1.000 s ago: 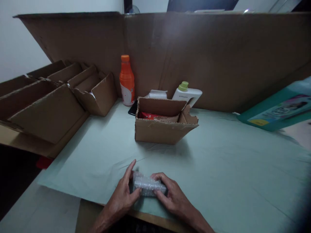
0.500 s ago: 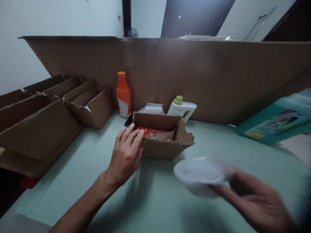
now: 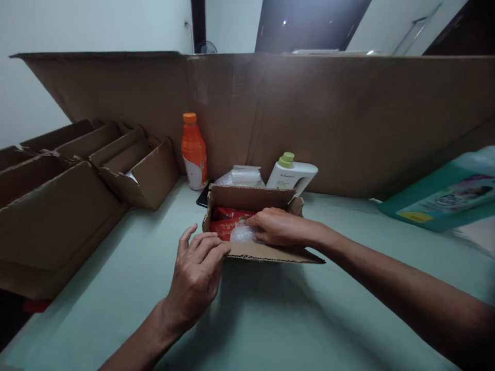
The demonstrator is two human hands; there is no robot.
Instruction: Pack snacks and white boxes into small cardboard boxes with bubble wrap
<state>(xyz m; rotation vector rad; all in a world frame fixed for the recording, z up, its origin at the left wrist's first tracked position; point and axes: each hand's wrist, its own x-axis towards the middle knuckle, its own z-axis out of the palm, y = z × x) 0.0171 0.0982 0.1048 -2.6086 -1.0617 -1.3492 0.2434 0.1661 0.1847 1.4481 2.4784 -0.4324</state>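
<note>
While the left hand (image 3: 197, 270) has loosely curled fingers on the front-left rim of an open brown cardboard box (image 3: 253, 195) (can't tell if they're gripping, tbh), the right hand's (image 3: 279, 228) inside, touching a clear bubble-wrap bundle (image 3: 240, 233), pinch hidden, beside red packaging (image 3: 221, 229).

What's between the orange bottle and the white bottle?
In the head view, clear plastic wrap lies between them, behind the open box; a dark flat thing, partly hidden, sits by the orange bottle.
</note>
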